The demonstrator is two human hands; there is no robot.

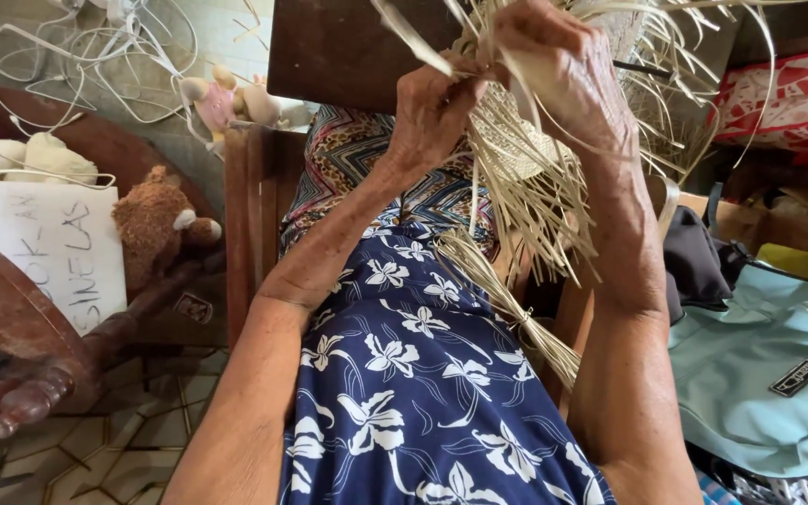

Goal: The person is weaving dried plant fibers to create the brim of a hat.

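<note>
While both arms rise at twelve o'clock, the left hand pinches pale straw strips of the woven straw piece, and the right hand closes its grip over the same piece from above. Loose strands hang down across the blue floral dress. A brown teddy bear sits at nine o'clock, a light blue bag at four.

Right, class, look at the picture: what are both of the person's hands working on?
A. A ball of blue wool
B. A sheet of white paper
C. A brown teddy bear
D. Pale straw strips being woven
D: the left hand and the right hand both grip the pale straw strips, whose loose ends hang over the lap, while the teddy bear and the paper lie untouched to one side.
</note>
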